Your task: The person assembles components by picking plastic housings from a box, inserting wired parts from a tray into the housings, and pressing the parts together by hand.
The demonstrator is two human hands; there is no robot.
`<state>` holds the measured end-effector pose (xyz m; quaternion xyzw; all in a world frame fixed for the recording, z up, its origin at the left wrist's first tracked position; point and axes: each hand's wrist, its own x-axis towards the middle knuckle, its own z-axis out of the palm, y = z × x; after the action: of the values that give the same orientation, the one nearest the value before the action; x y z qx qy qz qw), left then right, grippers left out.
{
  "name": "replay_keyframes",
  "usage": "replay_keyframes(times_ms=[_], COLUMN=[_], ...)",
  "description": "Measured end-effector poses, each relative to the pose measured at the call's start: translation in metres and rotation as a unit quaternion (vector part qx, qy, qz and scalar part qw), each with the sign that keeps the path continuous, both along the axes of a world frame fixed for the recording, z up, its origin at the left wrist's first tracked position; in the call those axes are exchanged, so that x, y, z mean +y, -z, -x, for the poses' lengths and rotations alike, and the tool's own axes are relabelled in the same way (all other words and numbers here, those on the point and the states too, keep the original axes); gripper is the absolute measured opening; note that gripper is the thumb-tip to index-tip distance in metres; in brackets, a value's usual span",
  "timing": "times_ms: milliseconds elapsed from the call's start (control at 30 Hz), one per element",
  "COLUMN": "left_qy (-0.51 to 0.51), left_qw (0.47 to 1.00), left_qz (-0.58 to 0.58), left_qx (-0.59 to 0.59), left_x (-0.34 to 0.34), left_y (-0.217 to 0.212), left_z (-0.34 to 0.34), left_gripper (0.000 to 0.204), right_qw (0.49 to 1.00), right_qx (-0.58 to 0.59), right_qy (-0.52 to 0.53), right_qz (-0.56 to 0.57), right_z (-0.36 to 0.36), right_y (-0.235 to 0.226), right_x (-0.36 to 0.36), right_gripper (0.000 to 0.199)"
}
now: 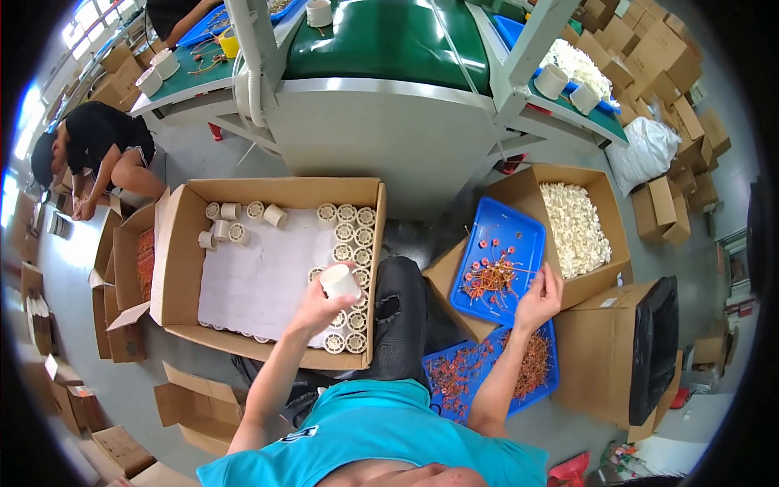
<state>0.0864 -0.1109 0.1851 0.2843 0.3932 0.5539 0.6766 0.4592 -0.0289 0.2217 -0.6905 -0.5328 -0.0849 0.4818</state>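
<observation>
My left hand [318, 304] holds one white spool [339, 281], the fingers closed around it, above the right side of the big cardboard box [182, 268], just over the column of spools [355, 243] that already stand there. My right hand [537, 302] reaches to the upper blue tray [519, 227]; its fingers touch the orange wire pieces [489, 276], but I cannot tell if they grip one. I think the risk is this: I work with both hands apart, so the spool can slip or knock the standing column, and the thin wires can tangle and come out several together.
</observation>
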Motion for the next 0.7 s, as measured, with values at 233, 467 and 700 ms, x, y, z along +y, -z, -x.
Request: replay_keyframes(times_ms=[233, 467, 700], left_qy=[0.035, 0.014, 0.065], left_qw=[0.917, 0.801, 0.847], left_qz=[-0.243, -0.278, -0.111], left_qx=[0.316, 0.53, 0.516], left_x=[-0.015, -0.03, -0.038], left_y=[-0.065, -0.105, -0.085], left_z=[-0.029, -0.03, -0.027], left_gripper=[0.047, 0.049, 0.052], right_qw=[0.83, 0.757, 0.719], right_qx=[0.398, 0.394, 0.425], right_qy=[-0.365, -0.496, -0.497], right_qz=[0.138, 0.159, 0.234], right_z=[0.105, 0.156, 0.157], right_y=[-0.01, -0.014, -0.008], right_x=[-0.034, -0.05, -0.053], right_gripper=[0.019, 0.02, 0.025])
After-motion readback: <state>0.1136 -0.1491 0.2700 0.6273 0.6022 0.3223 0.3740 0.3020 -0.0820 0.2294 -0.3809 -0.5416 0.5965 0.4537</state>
